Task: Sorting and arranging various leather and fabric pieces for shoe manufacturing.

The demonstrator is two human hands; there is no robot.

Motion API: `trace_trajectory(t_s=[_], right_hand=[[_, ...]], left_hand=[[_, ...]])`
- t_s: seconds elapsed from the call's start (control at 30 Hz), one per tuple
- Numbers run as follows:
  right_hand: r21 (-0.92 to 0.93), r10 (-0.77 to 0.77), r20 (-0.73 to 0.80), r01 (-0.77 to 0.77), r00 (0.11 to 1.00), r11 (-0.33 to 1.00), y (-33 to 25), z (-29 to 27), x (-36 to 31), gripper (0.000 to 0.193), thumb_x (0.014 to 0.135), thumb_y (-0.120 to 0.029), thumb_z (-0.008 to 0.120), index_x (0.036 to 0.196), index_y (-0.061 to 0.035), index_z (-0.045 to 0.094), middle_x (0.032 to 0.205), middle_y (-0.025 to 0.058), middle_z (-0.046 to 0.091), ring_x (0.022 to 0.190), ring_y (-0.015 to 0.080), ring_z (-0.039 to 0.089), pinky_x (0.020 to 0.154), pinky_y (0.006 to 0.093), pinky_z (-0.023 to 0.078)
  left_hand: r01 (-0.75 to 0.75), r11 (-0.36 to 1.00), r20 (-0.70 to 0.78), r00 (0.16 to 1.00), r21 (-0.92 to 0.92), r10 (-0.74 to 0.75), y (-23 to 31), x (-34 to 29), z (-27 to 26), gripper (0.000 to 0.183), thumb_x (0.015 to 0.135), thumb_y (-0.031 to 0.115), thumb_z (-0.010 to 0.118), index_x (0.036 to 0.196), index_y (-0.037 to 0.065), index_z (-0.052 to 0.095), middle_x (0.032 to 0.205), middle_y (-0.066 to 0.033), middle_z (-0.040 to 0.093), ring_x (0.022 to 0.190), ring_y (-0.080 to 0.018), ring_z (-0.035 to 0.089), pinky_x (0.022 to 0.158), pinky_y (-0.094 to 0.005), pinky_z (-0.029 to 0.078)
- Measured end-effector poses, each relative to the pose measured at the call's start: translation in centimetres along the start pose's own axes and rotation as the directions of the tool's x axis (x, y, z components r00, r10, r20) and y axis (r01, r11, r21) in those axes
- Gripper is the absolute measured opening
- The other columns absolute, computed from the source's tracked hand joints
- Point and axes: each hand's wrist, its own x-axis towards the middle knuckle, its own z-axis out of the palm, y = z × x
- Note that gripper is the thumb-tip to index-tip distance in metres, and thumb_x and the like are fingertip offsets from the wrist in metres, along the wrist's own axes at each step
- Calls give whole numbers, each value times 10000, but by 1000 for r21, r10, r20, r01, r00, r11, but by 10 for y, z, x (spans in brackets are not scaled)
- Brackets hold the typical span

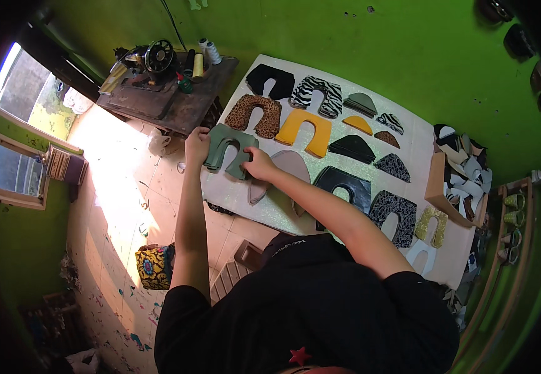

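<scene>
At the left end of the pale table, a stack of sage-green U-shaped cut pieces (pixel 222 138) is between my hands. My left hand (pixel 197 147) is closed on its left edge. On the right leg of the same stack, my right hand (pixel 258 164) pinches with thumb and fingers. Grey-beige U-shaped pieces (pixel 290 163) lie just beside my right hand, partly hidden by my forearm. Leopard-print pieces (pixel 255 114) rest beyond the green stack, with yellow pieces (pixel 306 131) to their right. Black (pixel 270 80) and zebra-print pieces (pixel 316 95) form the far row.
Half-moon pieces (pixel 352 148) and more U-shaped stacks (pixel 394 217) spread along the table (pixel 358 181). A box of scraps (pixel 443 181) stands at the right. Far left, a sewing machine (pixel 157 59) and thread cones (pixel 198 65) sit on a wooden stand. A patterned bundle (pixel 154 267) lies on the floor.
</scene>
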Motion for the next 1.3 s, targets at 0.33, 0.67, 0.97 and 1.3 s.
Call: trace_trajectory(t_s=[0.33,0.67,0.97,1.3], right_hand=[[-200,-30,19,34,999,979,13,1,-6,466,663,-162,610,1097,-11,532,1065,220,454,976,361,493,854,362,417],[-278,-258,-58,233,964,932,42,-54,-47,364,664,-135,620,1013,-44,570,992,187,449,935,342,476,807,389,419],[28,-50,-474,72,879,997,79,-157,-138,221,715,-69,629,931,-49,589,811,65,486,569,111,460,567,236,407],[254,174,-630,-11,757,967,115,-255,-242,188,776,-70,575,961,-38,588,741,-29,529,550,29,412,536,189,365]], left_hand=[[-93,972,-68,992,217,110,5,-11,13,188,697,111,588,884,104,609,863,-84,580,855,-259,551,732,-363,434],[-336,925,-1,940,177,342,66,-64,54,171,689,120,615,859,102,610,985,-104,513,978,-310,447,816,-404,371],[-567,816,173,798,-110,577,156,-124,123,194,686,110,618,879,95,614,1070,-133,495,1049,-320,416,877,-419,338],[-654,672,302,601,-348,740,257,-192,210,168,704,127,619,870,114,605,1095,-120,488,1080,-315,407,881,-418,345]])
